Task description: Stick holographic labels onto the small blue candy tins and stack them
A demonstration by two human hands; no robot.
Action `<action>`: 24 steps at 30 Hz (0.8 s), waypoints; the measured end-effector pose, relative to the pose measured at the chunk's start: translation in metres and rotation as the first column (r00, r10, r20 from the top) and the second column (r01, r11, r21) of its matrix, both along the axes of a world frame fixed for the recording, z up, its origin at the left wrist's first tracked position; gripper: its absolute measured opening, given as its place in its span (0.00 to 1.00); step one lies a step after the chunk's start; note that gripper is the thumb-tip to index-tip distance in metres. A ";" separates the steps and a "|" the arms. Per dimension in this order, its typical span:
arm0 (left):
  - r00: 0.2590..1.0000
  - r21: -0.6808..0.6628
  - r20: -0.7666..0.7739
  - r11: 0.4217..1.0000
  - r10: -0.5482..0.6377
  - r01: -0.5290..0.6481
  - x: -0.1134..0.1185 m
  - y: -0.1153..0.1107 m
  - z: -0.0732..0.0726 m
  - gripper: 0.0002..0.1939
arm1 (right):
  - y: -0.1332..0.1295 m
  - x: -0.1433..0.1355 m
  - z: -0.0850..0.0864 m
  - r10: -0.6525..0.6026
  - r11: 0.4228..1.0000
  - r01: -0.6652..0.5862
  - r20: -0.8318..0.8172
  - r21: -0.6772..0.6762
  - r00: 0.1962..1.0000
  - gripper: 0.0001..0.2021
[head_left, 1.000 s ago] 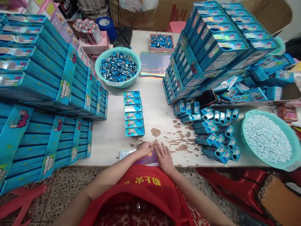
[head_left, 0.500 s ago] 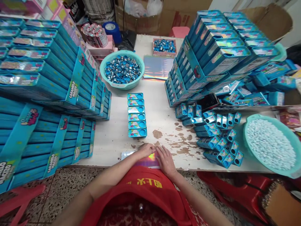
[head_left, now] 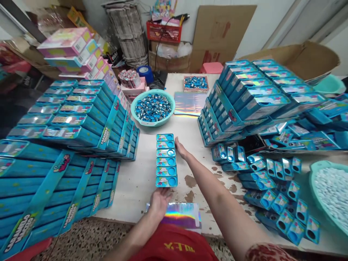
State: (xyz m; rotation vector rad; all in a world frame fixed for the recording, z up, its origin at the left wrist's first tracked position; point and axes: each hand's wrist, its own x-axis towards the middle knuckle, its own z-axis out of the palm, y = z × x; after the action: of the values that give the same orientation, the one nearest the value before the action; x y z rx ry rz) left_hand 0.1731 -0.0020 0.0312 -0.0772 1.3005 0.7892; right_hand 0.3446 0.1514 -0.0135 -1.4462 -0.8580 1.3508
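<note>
A row of several small blue candy boxes [head_left: 166,161] stands on the table in the middle, each with a round recess on its top face. My left hand [head_left: 160,202] is at the near end of the row, fingers stretched out toward the closest box. Along the far right side of the row, my right hand [head_left: 180,148] holds its fingers extended beside the boxes. Whether either hand touches them I cannot tell. A shiny holographic sheet [head_left: 181,214] lies at the table's near edge, partly behind my left forearm.
A turquoise basin of blue and silver caps [head_left: 153,125] stands beyond the row. Packed box stacks rise at left [head_left: 89,134] and right [head_left: 225,105]. Loose blue boxes [head_left: 268,203] crowd the right, near a basin of white candies [head_left: 315,188]. More holographic sheets [head_left: 190,103] lie farther back.
Both hands have left the holographic sheet at the near edge and reached forward to the row of boxes, left to its near end, right along its far right side. The view has tilted up.
</note>
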 end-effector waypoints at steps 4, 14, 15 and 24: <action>0.994 0.009 -0.099 0.999 0.036 -0.035 -0.010 0.011 0.002 0.12 | -0.014 0.006 -0.005 -0.003 0.994 -0.002 -0.045 -0.110 0.999 0.36; 0.832 0.266 -0.181 0.788 -0.525 0.555 0.012 0.149 0.002 0.26 | -0.215 -0.006 -0.010 -0.510 0.854 0.446 -0.260 -0.268 0.820 0.33; 0.782 0.290 -0.176 0.728 -0.598 0.622 0.026 0.163 0.001 0.27 | -0.227 -0.016 -0.008 -0.509 0.854 0.435 -0.280 -0.285 0.814 0.32; 0.542 0.236 -0.076 0.513 -0.837 0.825 0.123 0.212 0.003 0.32 | -0.229 -0.078 0.005 -0.483 0.873 0.399 -0.376 -0.281 0.791 0.35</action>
State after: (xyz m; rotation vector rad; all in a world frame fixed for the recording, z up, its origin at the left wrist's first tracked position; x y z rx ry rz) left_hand 0.2957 0.2102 0.0344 0.7063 0.9971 0.0776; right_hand 0.2671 -0.0774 -0.0088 -1.2991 -0.0799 1.3316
